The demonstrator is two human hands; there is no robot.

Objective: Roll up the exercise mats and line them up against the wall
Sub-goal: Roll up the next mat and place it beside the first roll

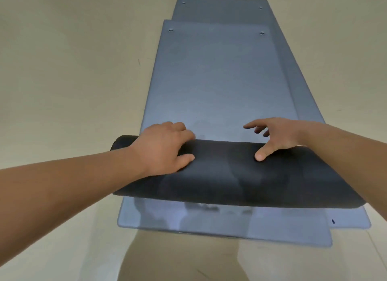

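Rolled mat across the lower middle of the frame, dark outer face up. Long axis left to right, with the left end a little higher in the frame than the right. Left end rounded and jutting past the mats beneath, over the floor; right end wider and flatter.

Left hand on top of the roll near its left end, fingers curled over the far edge, thumb against the near face, gripping it. Right hand toward the right end, thumb pressed on the dark face. Its fingers are spread and nearly straight, reaching past the roll above the blue-grey surface and holding nothing.

Under the roll, a flat mat, blue-grey. Long axis from the bottom of the frame toward the top, near end showing below the roll, far end in the upper middle with two eyelets. Hard to tell whether the surface just beyond the roll belongs to the rolled mat or to this one.

Beneath both, an offset mat, same colour and same direction, shifted right and farther up the frame. Its right edge shows as a strip down the right side.
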